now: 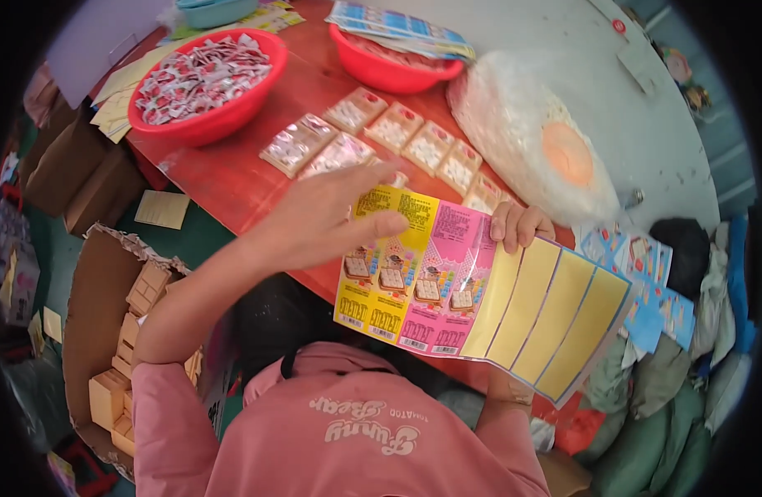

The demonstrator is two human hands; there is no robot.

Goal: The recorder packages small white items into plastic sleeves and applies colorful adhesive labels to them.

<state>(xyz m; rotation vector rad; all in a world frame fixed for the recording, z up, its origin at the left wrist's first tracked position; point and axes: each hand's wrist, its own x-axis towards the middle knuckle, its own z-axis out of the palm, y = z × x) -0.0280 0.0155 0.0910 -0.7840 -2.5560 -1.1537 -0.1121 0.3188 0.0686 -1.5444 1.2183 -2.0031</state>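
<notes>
Two hands on one fanned stack of yellow and pink printed card sheets (447, 290), held above the near edge of the red table (232, 178). I see the left hand (331, 219) pinching a yellow sheet's top, thumb over it. Right hand (520, 225) curled closed around the stack's upper edge. Clear blister packs of small tablets (397, 141) lie in a row just behind.
</notes>
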